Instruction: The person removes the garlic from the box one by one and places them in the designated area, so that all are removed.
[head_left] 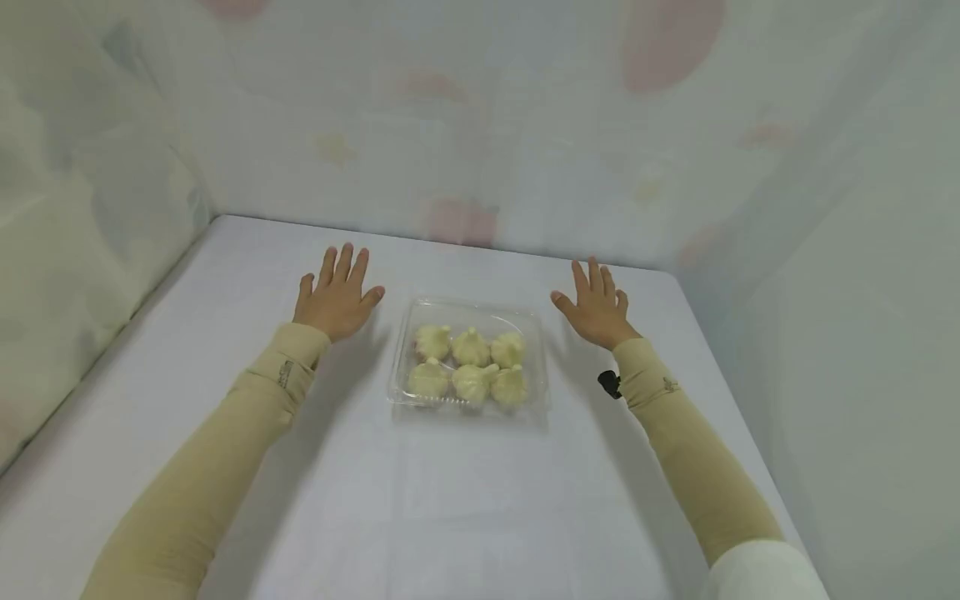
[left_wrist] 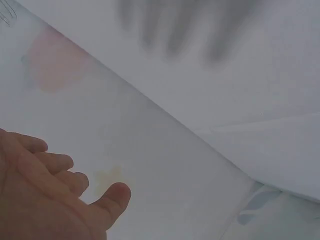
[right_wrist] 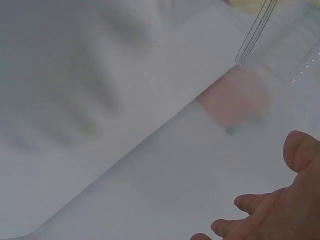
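A clear plastic box (head_left: 468,408) sits mid-table in the head view, with several pale garlic bulbs (head_left: 471,347) in two rows inside it. To its left, my left hand (head_left: 337,302) is held over the table with fingers spread and holds nothing. My right hand (head_left: 596,308) is on the other side of the box, fingers spread, also holding nothing. Both hands are apart from the box. In the left wrist view the left palm (left_wrist: 45,195) shows at the lower left. A corner of the box (right_wrist: 255,37) appears at the top of the right wrist view, away from the right hand (right_wrist: 285,200).
The white table (head_left: 465,517) ends at a back edge just beyond the fingertips. Patterned cloth hangs behind it (head_left: 495,125) and along the left side (head_left: 67,208). Pale cloth (head_left: 847,333) covers the right side. A dark object (head_left: 610,383) sits at the right wrist.
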